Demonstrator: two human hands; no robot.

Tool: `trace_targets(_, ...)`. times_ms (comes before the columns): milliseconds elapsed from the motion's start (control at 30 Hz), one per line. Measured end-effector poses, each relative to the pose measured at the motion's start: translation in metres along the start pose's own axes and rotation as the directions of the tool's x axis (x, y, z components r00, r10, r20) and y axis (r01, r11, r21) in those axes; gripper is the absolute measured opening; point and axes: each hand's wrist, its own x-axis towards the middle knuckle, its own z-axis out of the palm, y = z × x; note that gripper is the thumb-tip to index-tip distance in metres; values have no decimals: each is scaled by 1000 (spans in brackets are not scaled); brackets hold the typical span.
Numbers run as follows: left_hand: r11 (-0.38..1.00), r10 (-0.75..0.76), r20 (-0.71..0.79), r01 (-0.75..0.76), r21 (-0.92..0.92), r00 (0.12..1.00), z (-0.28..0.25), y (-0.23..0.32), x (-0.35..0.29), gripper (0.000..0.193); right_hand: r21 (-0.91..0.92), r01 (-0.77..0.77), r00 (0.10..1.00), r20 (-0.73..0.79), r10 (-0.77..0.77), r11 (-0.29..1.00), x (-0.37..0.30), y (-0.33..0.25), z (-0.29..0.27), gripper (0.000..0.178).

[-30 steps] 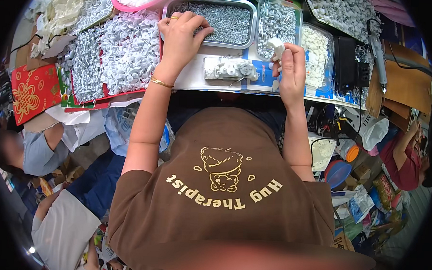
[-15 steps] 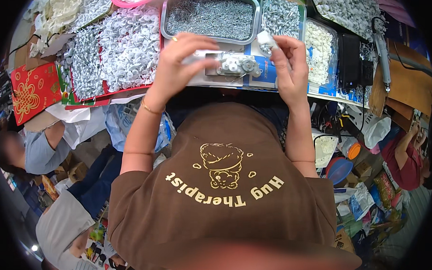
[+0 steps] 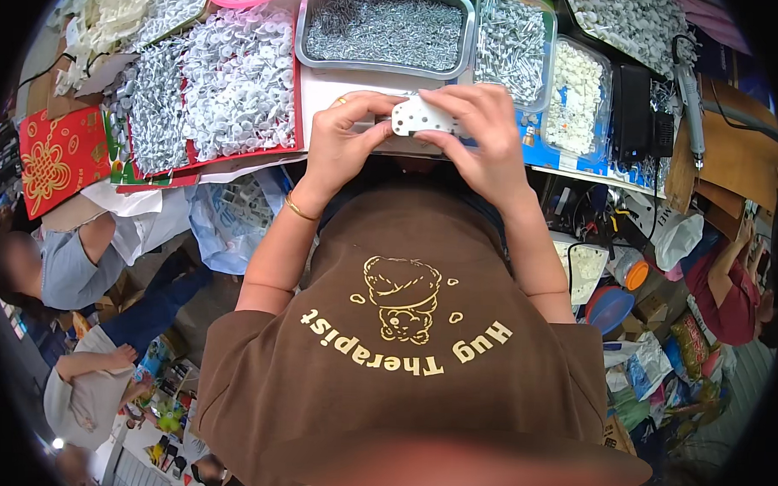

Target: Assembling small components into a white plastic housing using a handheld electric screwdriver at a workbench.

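Crowded across the workbench are open containers of small hardware: a rectangular metal tray of grey screws sits at the top centre, with a clear plastic tub of silver fasteners just to its right and a clear tub of small white plastic parts beyond that. A red-rimmed tray heaped with white-and-silver parts occupies the left side, and a red box with a gold knot pattern lies at the far left edge. A black power unit stands right of the tubs. Both hands meet at the near edge of the bench, directly below the metal tray. The left hand is closed, fingers curled, pinching the left end of a small white perforated plastic plate. The right hand grips the plate's right end, fingers folded over its top. The plate is held level, above the bench edge. Other people sit at lower left and at far right.
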Motion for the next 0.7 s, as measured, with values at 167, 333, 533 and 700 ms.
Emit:
trace_targets(167, 997, -67, 36, 68, -21, 997, -2, 0, 0, 10, -39, -10, 999, 52, 12, 999, -1, 1, -2, 40)
trace_targets(333, 996, -81, 118, 86, -38, 990, -9, -1, 4, 18, -12, -39, 994, 98, 41, 999, -1, -2, -4, 38)
trace_targets(533, 930, 31, 221, -109, 351, 975, -12, 15, 6, 46, -48, -40, 992, 122, 45, 998, 0, 0, -3, 43)
trace_targets(700, 889, 158, 221, -236, 393, 962, -8, 12, 6, 52, -49, -32, 990, 138, 39, 998, 0, -1, -4, 43)
